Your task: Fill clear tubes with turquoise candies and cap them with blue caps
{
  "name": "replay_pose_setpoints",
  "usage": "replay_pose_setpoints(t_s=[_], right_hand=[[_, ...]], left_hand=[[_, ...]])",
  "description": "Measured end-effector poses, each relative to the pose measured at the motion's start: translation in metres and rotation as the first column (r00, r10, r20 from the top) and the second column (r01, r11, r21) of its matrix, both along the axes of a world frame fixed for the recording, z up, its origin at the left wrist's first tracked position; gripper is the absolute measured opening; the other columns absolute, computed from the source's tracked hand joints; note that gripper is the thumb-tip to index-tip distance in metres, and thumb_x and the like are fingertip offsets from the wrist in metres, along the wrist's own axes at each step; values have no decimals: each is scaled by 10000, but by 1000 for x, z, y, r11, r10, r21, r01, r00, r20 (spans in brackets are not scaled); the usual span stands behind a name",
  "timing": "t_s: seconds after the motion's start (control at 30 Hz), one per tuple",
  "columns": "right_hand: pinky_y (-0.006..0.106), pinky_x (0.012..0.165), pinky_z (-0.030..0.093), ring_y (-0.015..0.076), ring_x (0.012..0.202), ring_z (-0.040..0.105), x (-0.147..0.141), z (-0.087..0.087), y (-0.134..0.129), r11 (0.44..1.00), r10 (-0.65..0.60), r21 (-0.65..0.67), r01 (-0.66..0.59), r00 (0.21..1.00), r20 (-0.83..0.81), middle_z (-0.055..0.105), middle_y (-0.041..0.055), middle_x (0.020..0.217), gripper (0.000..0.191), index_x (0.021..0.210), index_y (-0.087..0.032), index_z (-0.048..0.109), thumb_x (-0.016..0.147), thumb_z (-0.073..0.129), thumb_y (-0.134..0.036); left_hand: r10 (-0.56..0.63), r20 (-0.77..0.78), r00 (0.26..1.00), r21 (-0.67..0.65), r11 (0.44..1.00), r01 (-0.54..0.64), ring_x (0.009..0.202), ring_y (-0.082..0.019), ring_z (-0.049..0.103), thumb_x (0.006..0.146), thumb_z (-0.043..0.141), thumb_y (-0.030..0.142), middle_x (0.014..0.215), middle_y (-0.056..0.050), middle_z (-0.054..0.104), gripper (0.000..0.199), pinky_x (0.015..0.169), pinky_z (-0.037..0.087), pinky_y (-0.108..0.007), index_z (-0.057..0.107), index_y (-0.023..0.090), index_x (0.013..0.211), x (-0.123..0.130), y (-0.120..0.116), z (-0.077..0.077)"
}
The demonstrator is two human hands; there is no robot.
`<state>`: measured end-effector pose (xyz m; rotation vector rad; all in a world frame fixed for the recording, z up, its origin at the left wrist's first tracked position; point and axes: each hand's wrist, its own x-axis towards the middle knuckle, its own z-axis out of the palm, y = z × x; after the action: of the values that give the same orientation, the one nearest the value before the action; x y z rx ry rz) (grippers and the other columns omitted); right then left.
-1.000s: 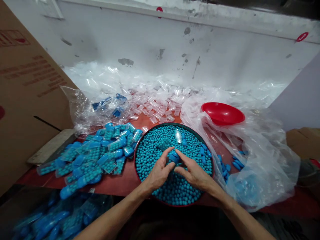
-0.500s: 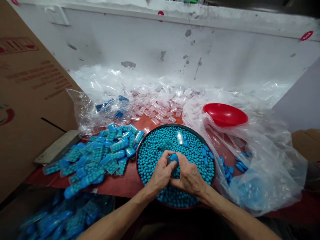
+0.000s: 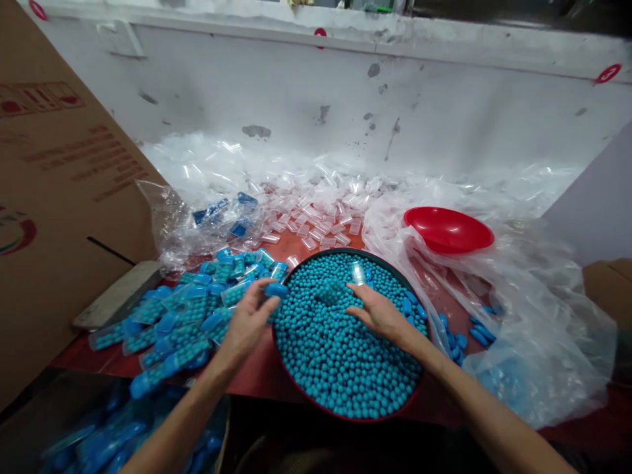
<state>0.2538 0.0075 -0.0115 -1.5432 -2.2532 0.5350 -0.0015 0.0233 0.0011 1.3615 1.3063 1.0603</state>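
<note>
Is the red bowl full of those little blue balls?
No, the red bowl has no balls in it; they fill the big round tub beside it.

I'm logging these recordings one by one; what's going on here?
A person's left hand holds a small blue piece at the left edge of a round tub of blue beads, near a heap of bead-filled packs. The right hand is over the beads, thumb and fingers apart, nothing visible in its grip.
</note>
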Motion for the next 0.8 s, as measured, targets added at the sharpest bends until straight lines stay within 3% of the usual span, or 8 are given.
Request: replay_pose_setpoints(t_s=[0.1,0.2,0.27,0.33,0.53,0.67,0.73,0.8], right_hand=[[285,761,414,180,930,522,-9,-1,26,993,-6,116,-11,989,146,539,86,1060,317,1144,-183,464,831,438,-229],[307,723,393,189,874,496,-34,-3,40,967,79,203,-156,937,340,555,68,994,245,1067,-216,510,844,410,-210],[337,702,374,209,852,473,-51,-7,43,948,97,228,-220,887,452,561,74,937,214,989,-201,539,854,374,-188],[356,698,359,222,848,455,-61,-11,42,935,86,253,-248,851,518,557,83,899,211,905,-173,552,854,348,-152],[343,717,376,201,817,465,-53,-16,29,931,108,264,-251,883,456,538,76,835,188,829,-160,533,845,349,-127],[282,699,426,157,799,502,-36,-20,20,988,-15,152,29,996,-89,529,47,885,140,936,-169,496,804,448,-178],[251,639,449,134,734,520,-28,-23,14,992,-122,-24,123,905,-408,529,17,840,180,964,-179,473,788,468,-213],[225,557,447,111,635,519,-18,-25,6,975,-177,-211,65,802,-570,530,-7,787,168,944,-186,481,787,456,-238]], left_hand=[[277,-290,916,205,953,-223,785,-172,531,715,498,345,814,-9,543,379,730,418,-299,476,193,1062,-52,33,-4],[479,-548,686,380,873,-306,924,-244,514,714,478,301,957,-74,562,397,824,386,-383,493,167,1088,-83,56,-11],[571,-597,563,498,814,-298,1027,-285,461,720,470,276,1070,-124,531,450,884,340,-427,451,133,1147,-84,58,-12],[594,-575,562,565,785,-252,1071,-285,432,744,451,274,1122,-131,508,434,913,319,-422,446,126,1152,-69,48,-11],[68,-377,924,263,964,36,874,-191,541,790,413,287,993,-65,570,306,795,416,-322,498,191,1067,28,2,-23],[-129,-188,974,79,986,146,887,-184,521,728,485,222,1066,-88,532,391,805,397,-321,461,166,1114,76,-1,-34],[-278,-45,960,-42,960,276,801,-164,529,717,495,237,963,-69,562,334,703,422,-285,499,158,1041,87,2,-35],[-405,112,908,-186,889,419,648,-129,515,718,491,277,775,-26,556,252,546,403,-229,522,144,931,93,2,-34]])
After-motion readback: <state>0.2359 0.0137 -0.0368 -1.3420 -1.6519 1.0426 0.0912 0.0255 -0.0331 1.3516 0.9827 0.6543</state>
